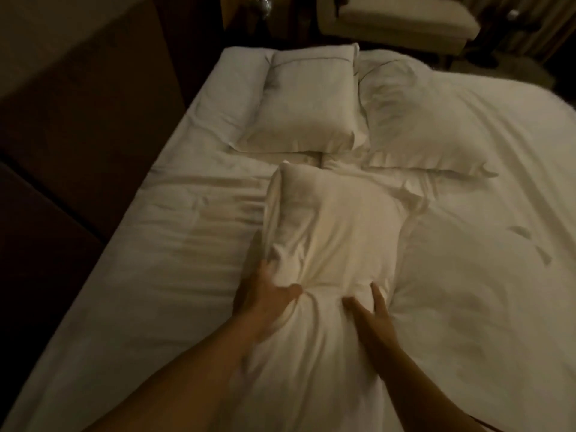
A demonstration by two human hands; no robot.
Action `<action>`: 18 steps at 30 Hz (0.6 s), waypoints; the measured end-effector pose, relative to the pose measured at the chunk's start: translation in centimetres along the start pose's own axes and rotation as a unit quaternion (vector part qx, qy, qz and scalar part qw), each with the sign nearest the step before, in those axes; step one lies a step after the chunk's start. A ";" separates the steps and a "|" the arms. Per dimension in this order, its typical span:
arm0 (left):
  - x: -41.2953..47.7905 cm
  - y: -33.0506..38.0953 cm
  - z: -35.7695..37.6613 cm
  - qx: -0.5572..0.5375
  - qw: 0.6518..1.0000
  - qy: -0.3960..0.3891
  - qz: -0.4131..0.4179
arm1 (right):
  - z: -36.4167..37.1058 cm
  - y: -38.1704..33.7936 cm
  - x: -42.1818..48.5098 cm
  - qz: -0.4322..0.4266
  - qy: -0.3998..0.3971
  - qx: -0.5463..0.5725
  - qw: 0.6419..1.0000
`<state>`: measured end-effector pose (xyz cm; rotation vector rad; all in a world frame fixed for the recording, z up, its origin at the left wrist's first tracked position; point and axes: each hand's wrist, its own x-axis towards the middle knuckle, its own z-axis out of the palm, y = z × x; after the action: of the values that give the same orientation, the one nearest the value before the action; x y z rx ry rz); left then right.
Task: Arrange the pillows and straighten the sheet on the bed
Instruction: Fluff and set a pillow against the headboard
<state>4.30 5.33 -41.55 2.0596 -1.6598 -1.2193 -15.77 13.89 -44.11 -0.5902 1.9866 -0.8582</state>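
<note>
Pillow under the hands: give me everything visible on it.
The pillow is white, in a soft, cotton-looking case. It is plump and heavily creased, with the fabric bunched at its near end. It stretches away from the person over the wrinkled sheet, mid-bed. The left hand grips its near-left edge, and the right hand presses on it with fairly straight fingers.

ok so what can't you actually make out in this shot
Head view:
- Left hand: fingers buried in folds of the held pillow.
- Right hand: gripping or only pressing, motion blur and dim light hide it.
- Held pillow's near end: cut off by the bottom edge.
- Sheet beneath the far pillows: covered by them.
- Chair: cut by the top edge, dark.
</note>
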 end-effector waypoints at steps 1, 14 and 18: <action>-1.1 0.8 -1.6 0.019 1.000 0.005 0.019 | 0.0 -0.7 -1.1 0.008 -0.006 0.033 0.999; -9.5 -4.6 -28.2 0.302 0.917 0.241 0.103 | 26.9 -9.0 -17.0 0.090 -0.295 0.197 0.930; -10.3 -15.3 -31.8 0.329 0.913 0.241 -0.029 | 33.3 -8.7 -21.4 0.147 -0.405 0.052 0.901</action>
<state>37.57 9.68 -26.57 2.5019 -1.9065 -0.0873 24.37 11.29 -38.98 -0.4618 1.2113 -0.4158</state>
